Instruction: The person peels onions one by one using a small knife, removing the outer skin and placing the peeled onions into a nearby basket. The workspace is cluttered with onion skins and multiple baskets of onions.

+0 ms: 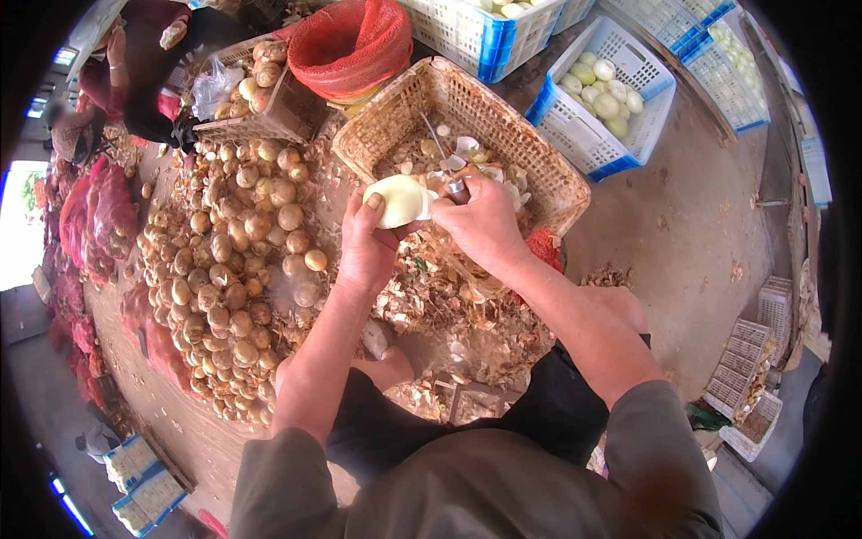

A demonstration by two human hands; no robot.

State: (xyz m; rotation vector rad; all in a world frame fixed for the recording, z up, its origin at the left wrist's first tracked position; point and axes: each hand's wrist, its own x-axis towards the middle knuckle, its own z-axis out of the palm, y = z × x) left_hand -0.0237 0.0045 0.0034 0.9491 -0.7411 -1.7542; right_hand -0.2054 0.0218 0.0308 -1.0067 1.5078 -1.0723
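In my left hand (369,236) is a pale, peeled onion (399,202), with the thumb on its face. My right hand (481,219) grips a knife (458,188) by its handle, its thin blade pointing away from me over the basket. The right thumb and fingers also touch a whitish flap of skin at the onion's right side. Both hands are over the near edge of a dirty plastic basket (539,158), which holds onion skins and scraps. Unpeeled onions (229,269) lie in a large heap to the left of my left hand.
A red mesh sack (350,47) stands behind the basket, beside a crate of onions (252,124). At right is a blue-and-white crate (599,148) of peeled onions. Loose skins (431,290) litter the floor before me. Another person (135,67) is at the upper left.
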